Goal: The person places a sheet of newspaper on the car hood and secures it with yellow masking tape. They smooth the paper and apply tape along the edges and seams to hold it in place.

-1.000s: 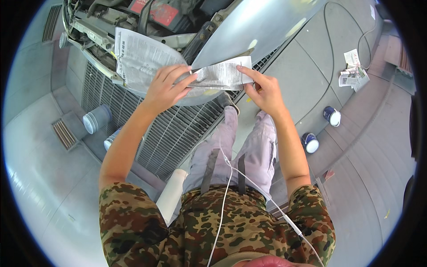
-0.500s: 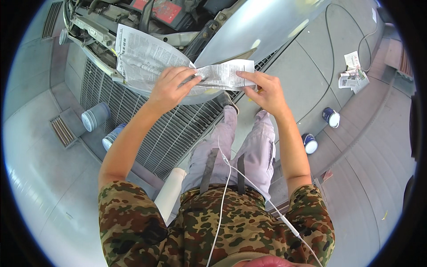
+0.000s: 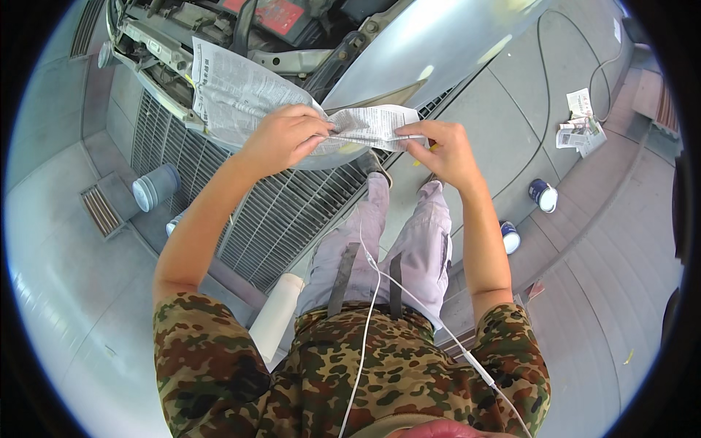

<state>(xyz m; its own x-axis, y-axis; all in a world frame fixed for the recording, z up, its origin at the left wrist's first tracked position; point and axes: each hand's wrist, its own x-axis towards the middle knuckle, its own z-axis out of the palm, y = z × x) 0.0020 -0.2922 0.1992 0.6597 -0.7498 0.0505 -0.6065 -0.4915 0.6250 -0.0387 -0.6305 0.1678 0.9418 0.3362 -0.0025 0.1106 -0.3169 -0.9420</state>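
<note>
A sheet of printed newspaper (image 3: 237,91) spreads over the front corner of a car, by the open engine bay (image 3: 212,29). My left hand (image 3: 288,135) pinches the paper near its middle. At the paper's right end, my right hand (image 3: 442,150) grips the narrower strip between thumb and fingers. Between my hands the strip is creased and folded along its lower edge. Just beyond it lies the car's silvery fender (image 3: 409,55), with pale patches on its surface. Part of the bumper below the paper is hidden.
A floor grating (image 3: 270,219) runs under the car front. Buckets (image 3: 157,187) stand at the left, blue paint cans (image 3: 542,195) at the right. More newspaper (image 3: 580,131) lies on the floor near a hose (image 3: 544,87). A white roll (image 3: 277,310) is beside my leg.
The strip between my hands has become more creased, its lower edge folded up. My right hand has shifted slightly right and down; my left hand still grips the paper.
</note>
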